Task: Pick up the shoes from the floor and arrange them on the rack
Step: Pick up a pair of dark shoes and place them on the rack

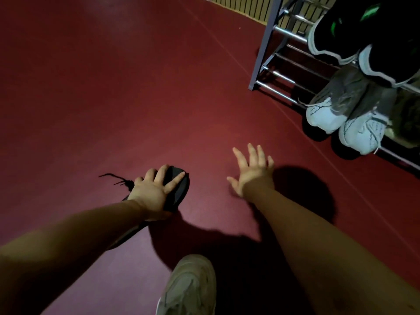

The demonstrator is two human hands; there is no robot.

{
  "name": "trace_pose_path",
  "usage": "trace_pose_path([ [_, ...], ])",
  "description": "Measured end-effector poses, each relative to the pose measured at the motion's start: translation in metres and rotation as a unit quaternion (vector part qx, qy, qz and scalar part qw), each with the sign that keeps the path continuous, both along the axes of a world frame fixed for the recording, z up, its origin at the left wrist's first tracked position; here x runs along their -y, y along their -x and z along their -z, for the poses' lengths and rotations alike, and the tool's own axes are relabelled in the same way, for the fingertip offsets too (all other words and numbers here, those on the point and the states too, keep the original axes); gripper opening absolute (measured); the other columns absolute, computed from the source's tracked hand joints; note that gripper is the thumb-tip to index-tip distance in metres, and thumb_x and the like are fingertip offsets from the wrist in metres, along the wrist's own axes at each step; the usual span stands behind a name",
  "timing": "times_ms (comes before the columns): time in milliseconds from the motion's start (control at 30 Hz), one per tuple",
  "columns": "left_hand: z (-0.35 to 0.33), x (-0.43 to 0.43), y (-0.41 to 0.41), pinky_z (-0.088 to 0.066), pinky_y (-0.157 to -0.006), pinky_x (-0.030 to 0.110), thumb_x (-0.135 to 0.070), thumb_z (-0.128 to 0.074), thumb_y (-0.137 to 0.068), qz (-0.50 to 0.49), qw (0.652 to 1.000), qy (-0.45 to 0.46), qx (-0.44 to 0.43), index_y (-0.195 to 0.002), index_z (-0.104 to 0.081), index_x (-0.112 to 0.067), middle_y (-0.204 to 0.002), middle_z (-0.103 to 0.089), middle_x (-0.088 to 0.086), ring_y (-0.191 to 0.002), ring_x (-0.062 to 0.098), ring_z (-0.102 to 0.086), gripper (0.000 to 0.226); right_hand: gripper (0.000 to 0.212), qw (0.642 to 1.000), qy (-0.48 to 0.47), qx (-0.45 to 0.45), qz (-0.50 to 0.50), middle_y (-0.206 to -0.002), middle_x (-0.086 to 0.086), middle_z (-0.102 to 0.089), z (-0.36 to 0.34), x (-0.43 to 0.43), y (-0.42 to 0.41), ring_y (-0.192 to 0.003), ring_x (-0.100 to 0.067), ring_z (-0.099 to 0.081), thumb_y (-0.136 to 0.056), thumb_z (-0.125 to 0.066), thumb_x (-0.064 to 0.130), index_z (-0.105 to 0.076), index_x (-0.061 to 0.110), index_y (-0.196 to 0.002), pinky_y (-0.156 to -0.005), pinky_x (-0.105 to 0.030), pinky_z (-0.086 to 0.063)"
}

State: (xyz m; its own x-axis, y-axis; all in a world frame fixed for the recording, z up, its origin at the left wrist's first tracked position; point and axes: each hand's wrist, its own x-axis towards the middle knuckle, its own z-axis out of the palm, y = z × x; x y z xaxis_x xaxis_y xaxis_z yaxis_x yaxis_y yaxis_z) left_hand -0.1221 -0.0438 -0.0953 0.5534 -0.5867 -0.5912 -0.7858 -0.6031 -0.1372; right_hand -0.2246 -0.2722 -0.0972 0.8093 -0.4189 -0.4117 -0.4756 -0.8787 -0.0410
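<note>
A: Left hand (154,189) grips a black shoe (179,185), fingers curled over its front end. Thumb hidden. Shoe sits well left of the rack (266,42) and nearer the person. Its shadow lies offset, so probably lifted; cannot say for sure.

B: Right hand?

A: Right hand (252,169) holds nothing. Fingers spread wide, palm down, between the black shoe and the rack.

B: What's on the rack?

A: A grey-white pair (341,110) on the low bars, toes hanging past the front bar. A black-green pair (336,37) one tier above. Bare bars at the rack's left end.

B: Risks?

A: First, the lace (113,178). It trails loose on the side of the shoe away from the rack and could catch on a bar. Second, the grip takes one end only; the heel end is hidden under the forearm, so the shoe may swing or slip on the way over. Third, a careless set-down beside the grey-white pair could knock those overhanging toes off. Fourth, bars with gaps: a shoe laid crooked may tip through.

B: The tan shoe (188,285), far from the rack?

A: Worn or loose, cannot tell.
</note>
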Motion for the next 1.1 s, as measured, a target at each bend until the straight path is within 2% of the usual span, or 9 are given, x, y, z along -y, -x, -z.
trace_pose_path([
  [233, 0.003, 0.048, 0.007, -0.031, -0.101, 0.049, -0.068, -0.057, -0.073, 0.034, 0.999, 0.029, -0.002, -0.146, 0.015, -0.041, -0.154, 0.006, 0.011, -0.136, 0.037, -0.013, 0.106, 0.078, 0.997, -0.012, 0.061, 0.044, -0.159, -0.006, 0.005, -0.006, 0.021, 0.013, -0.145, -0.026, 0.010, -0.089, -0.050, 0.052, -0.005, 0.035, -0.150, -0.115, -0.046, 0.003],
  [433, 0.004, 0.110, 0.035, -0.031, -0.099, 0.049, -0.069, -0.056, -0.073, 0.099, 0.994, 0.049, -0.016, -0.147, 0.013, -0.040, -0.155, 0.005, 0.010, -0.135, 0.037, -0.014, 0.105, 0.077, 0.997, -0.006, 0.045, 0.067, -0.158, -0.007, 0.013, -0.019, 0.055, 0.052, -0.144, -0.026, 0.018, -0.092, -0.047, 0.049, 0.001, 0.034, -0.150, -0.114, -0.048, 0.009],
  [567, -0.002, 0.159, 0.066, -0.032, -0.099, 0.048, -0.070, -0.056, -0.073, 0.143, 0.987, 0.073, -0.028, -0.147, 0.011, -0.040, -0.154, 0.002, 0.009, -0.133, 0.035, -0.017, 0.104, 0.078, 0.995, 0.027, 0.042, 0.089, -0.157, -0.008, 0.013, -0.030, 0.089, 0.096, -0.144, -0.028, 0.016, -0.092, -0.047, 0.048, 0.002, 0.031, -0.150, -0.114, -0.049, 0.008],
  [733, -0.017, 0.218, 0.110, -0.035, -0.097, 0.048, -0.070, -0.058, -0.070, 0.189, 0.977, 0.090, -0.048, -0.147, 0.008, -0.041, -0.153, -0.002, 0.009, -0.131, 0.035, -0.022, 0.105, 0.078, 0.981, 0.059, 0.060, 0.176, -0.158, -0.008, 0.005, -0.032, 0.129, 0.161, -0.145, -0.028, 0.010, -0.090, -0.051, 0.048, -0.006, 0.030, -0.150, -0.115, -0.048, 0.001],
  [900, -0.034, 0.274, 0.138, -0.038, -0.098, 0.050, -0.067, -0.066, -0.065, 0.181, 0.972, 0.108, -0.107, -0.147, 0.009, -0.041, -0.150, -0.006, 0.010, -0.129, 0.040, -0.025, 0.114, 0.079, 0.947, 0.030, 0.072, 0.311, -0.158, -0.011, 0.001, -0.023, 0.154, 0.214, -0.145, -0.031, 0.005, -0.089, -0.052, 0.049, -0.006, 0.027, -0.151, -0.115, -0.050, -0.006],
  [1100, -0.037, 0.329, 0.189, -0.037, -0.102, 0.051, -0.062, -0.069, -0.067, 0.180, 0.964, 0.106, -0.164, -0.147, 0.007, -0.040, -0.148, -0.010, 0.010, -0.127, 0.041, -0.026, 0.113, 0.082, 0.940, -0.004, 0.049, 0.337, -0.158, -0.013, 0.010, -0.017, 0.172, 0.255, -0.145, -0.033, 0.011, -0.092, -0.049, 0.048, 0.003, 0.026, -0.151, -0.116, -0.054, -0.001],
])
